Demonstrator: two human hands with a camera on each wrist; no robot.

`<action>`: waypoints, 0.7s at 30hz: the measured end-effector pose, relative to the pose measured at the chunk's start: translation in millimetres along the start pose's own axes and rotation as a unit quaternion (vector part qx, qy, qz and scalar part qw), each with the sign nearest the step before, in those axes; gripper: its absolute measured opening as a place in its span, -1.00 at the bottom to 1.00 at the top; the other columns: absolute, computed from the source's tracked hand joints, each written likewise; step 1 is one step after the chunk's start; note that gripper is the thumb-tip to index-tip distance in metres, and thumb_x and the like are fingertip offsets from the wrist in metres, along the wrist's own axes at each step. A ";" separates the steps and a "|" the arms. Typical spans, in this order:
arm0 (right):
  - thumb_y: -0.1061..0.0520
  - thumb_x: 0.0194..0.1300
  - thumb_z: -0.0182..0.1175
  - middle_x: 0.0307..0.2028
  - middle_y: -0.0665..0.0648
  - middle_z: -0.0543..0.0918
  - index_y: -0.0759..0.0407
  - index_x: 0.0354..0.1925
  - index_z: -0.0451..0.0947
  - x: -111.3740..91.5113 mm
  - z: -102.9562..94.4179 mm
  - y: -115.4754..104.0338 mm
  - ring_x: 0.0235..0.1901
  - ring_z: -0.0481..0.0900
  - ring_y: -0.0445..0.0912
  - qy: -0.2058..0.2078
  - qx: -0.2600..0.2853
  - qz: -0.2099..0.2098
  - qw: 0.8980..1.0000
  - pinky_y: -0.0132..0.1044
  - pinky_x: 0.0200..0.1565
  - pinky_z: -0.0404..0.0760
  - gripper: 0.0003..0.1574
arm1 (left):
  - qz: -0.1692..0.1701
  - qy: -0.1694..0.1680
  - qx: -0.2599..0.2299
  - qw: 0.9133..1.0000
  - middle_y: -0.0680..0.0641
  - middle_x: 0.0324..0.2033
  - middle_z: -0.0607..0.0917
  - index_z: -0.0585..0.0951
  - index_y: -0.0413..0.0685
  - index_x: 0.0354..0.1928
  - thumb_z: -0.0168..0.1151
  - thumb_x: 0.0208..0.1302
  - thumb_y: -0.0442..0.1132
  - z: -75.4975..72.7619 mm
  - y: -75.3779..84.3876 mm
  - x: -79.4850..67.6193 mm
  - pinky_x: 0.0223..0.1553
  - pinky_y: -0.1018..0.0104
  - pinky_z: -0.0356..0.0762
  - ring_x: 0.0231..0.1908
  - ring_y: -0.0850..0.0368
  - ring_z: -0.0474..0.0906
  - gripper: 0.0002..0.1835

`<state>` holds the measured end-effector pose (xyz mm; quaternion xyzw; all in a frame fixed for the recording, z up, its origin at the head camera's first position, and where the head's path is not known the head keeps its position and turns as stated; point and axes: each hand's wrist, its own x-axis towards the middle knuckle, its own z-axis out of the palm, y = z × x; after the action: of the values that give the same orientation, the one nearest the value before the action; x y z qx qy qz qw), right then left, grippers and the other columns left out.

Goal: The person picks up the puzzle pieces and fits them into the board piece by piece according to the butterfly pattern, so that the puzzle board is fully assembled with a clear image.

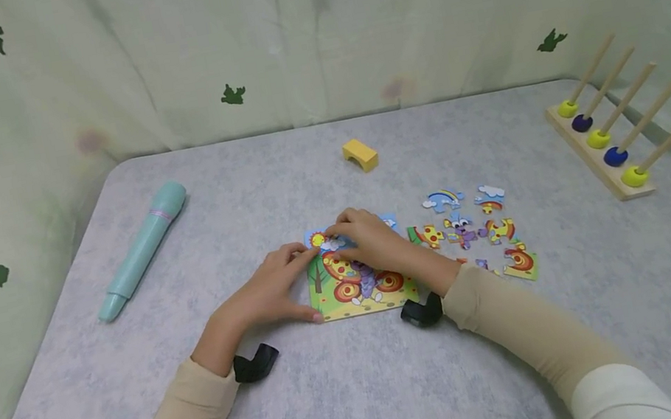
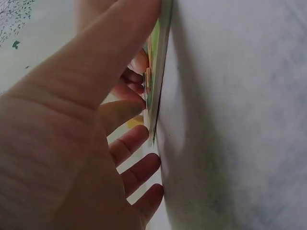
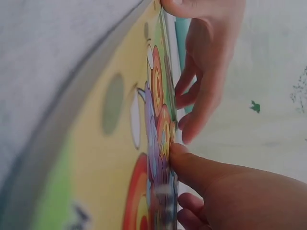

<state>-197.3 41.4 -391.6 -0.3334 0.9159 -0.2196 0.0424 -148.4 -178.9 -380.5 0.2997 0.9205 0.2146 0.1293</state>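
A butterfly jigsaw puzzle board lies flat on the table, its picture showing a sun, a tree and a large butterfly. My left hand rests along its left side, thumb at the near corner and the other fingers fairly straight by the far corner. Over the upper part of the board, my right hand pinches a small cloud-patterned puzzle piece next to the sun. In the right wrist view, the right thumb touches the board's surface. The palm hides part of the board's upper middle.
Several loose puzzle pieces lie right of the board, some partly behind the right forearm. A yellow arch block sits farther back. On the left lies a teal toy microphone; at the far right stands a wooden peg rack with beads.
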 end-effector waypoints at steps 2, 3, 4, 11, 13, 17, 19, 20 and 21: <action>-0.07 0.19 0.17 -0.04 0.07 0.41 0.00 0.13 0.44 2.0 0.5 -1.0 -0.08 0.34 -0.08 0.002 -0.007 0.006 1.000 -0.18 -0.07 0.33 -0.47 | 0.000 -0.003 0.004 1.000 -0.15 0.20 0.16 0.15 -0.02 0.35 0.36 -0.24 0.28 -1.3 0.3 0.4 0.10 0.00 0.14 0.13 -0.08 0.10 0.09; -0.08 0.19 0.17 -0.04 0.06 0.41 -0.01 0.13 0.44 2.8 0.6 -1.7 -0.08 0.34 -0.08 0.003 -0.011 0.008 1.000 -0.18 -0.07 0.33 -0.47 | 0.001 -0.003 0.006 1.000 -0.15 0.20 0.16 0.16 -0.03 0.35 0.37 -0.24 0.27 -1.9 0.4 0.4 0.09 0.00 0.14 0.12 -0.08 0.10 0.09; -0.08 0.19 0.17 -0.05 0.06 0.41 -0.02 0.13 0.44 3.5 0.4 -2.5 -0.09 0.34 -0.08 0.002 -0.013 0.010 1.000 -0.18 -0.08 0.33 -0.47 | 0.001 -0.003 0.006 1.000 -0.16 0.20 0.16 0.16 -0.04 0.34 0.38 -0.24 0.26 -2.5 0.5 0.2 0.08 -0.01 0.14 0.12 -0.09 0.10 0.09; -0.14 0.19 0.15 0.06 0.11 0.35 -0.01 0.21 0.34 2.2 -5.0 -7.3 0.02 0.31 -0.03 -0.040 -0.010 0.032 0.999 -0.11 0.00 0.31 -0.36 | -0.002 -0.001 0.003 1.000 -0.16 0.21 0.15 0.16 -0.05 0.34 0.38 -0.25 0.27 -1.8 -0.1 -0.2 0.10 -0.01 0.12 0.14 -0.09 0.08 0.10; -0.13 0.19 0.15 0.12 0.14 0.31 0.01 0.24 0.29 -2.0 -11.7 -9.3 0.08 0.28 -0.02 -0.050 0.018 0.039 0.998 -0.09 0.05 0.30 -0.31 | -0.003 0.000 -0.002 1.000 -0.16 0.21 0.15 0.16 -0.05 0.34 0.37 -0.26 0.27 -1.2 0.1 0.3 0.11 -0.01 0.11 0.15 -0.09 0.07 0.10; -0.09 0.19 0.17 0.20 0.16 0.23 0.07 0.28 0.22 -16.7 -34.4 -8.5 0.17 0.21 0.00 -0.040 0.097 0.031 0.994 -0.07 0.10 0.28 -0.26 | -0.014 0.001 -0.011 1.000 -0.19 0.24 0.11 0.17 -0.04 0.34 0.38 -0.28 0.29 0.7 -0.3 0.8 0.14 -0.04 0.08 0.20 -0.12 0.02 0.11; -0.07 0.18 0.18 0.22 0.15 0.21 0.08 0.28 0.21 -26.7 -48.3 -3.2 0.20 0.17 -0.01 -0.015 0.131 0.020 0.991 -0.06 0.12 0.25 -0.25 | -0.020 0.001 -0.015 1.000 -0.21 0.27 0.08 0.17 -0.03 0.34 0.38 -0.29 0.29 1.7 -0.7 1.1 0.16 -0.06 0.05 0.23 -0.14 -0.02 0.11; -0.06 0.17 0.19 0.22 0.14 0.21 0.08 0.28 0.21 -31.9 -55.5 0.6 0.21 0.16 -0.01 0.002 0.143 0.016 0.990 -0.06 0.14 0.22 -0.25 | -0.022 0.001 -0.016 1.000 -0.21 0.28 0.07 0.17 -0.02 0.34 0.39 -0.30 0.28 2.1 -0.9 1.3 0.16 -0.07 0.03 0.24 -0.15 -0.04 0.12; -0.06 0.17 0.19 0.23 0.13 0.21 0.08 0.27 0.21 -37.4 -62.6 5.5 0.21 0.15 -0.01 0.020 0.149 0.013 0.988 -0.06 0.14 0.21 -0.25 | -0.023 0.001 -0.016 1.000 -0.22 0.29 0.05 0.17 -0.02 0.34 0.39 -0.30 0.28 2.4 -1.1 1.4 0.17 -0.07 0.02 0.25 -0.15 -0.05 0.12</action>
<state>-185.6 92.1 -340.2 -0.3066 0.8778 -0.3602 0.0759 -149.2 -178.1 -383.3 0.2757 0.9238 0.2267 0.1385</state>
